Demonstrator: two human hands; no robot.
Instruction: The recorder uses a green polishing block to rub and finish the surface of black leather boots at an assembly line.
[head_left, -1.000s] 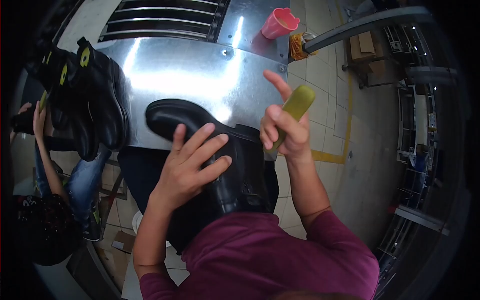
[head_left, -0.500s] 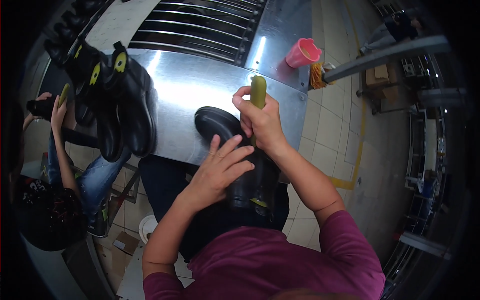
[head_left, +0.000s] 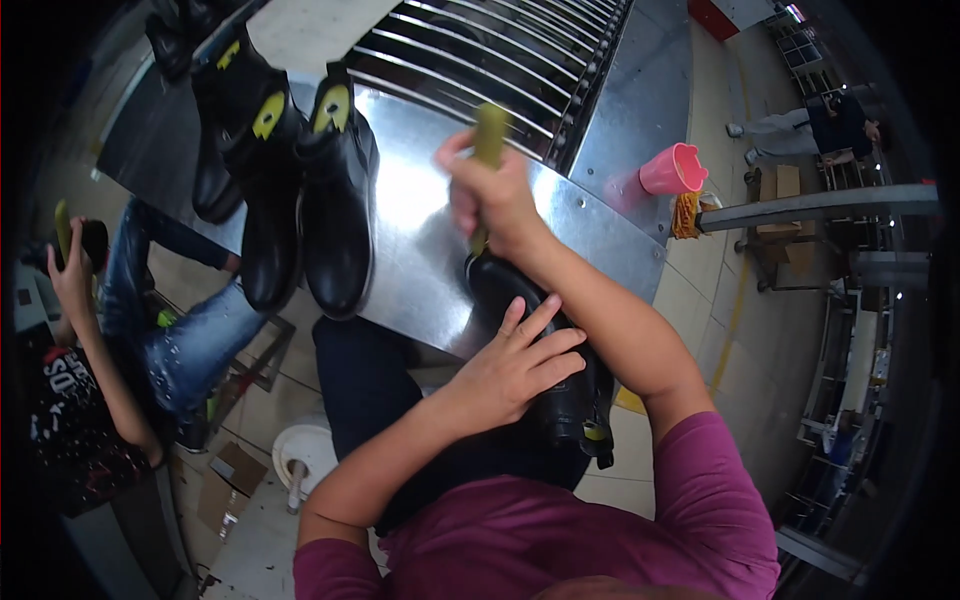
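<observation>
A black boot (head_left: 500, 285) lies across my lap, its toe toward the metal table and its shaft toward me. My left hand (head_left: 525, 365) rests over its upper with the fingers spread around it; the thumb is hidden. My right hand (head_left: 495, 195), slightly blurred, is closed around an olive-green handle (head_left: 489, 135) that stands nearly upright. The lower end of this tool is at the toe of the boot; its working tip cannot be made out. My right forearm passes above the boot's side.
Several black boots with yellow-green tabs (head_left: 340, 220) stand at the table's left. A pink cup (head_left: 675, 170) is on the metal table (head_left: 410, 240) at the right, near a metal bar (head_left: 820, 210). Rollers (head_left: 480, 60) lie beyond. A co-worker (head_left: 75, 290) sits at the left.
My right hand has moved the olive-green tool from the boot's instep to its toe. The boot has come nearer to me, with my left hand still on it. The whole view has shifted.
</observation>
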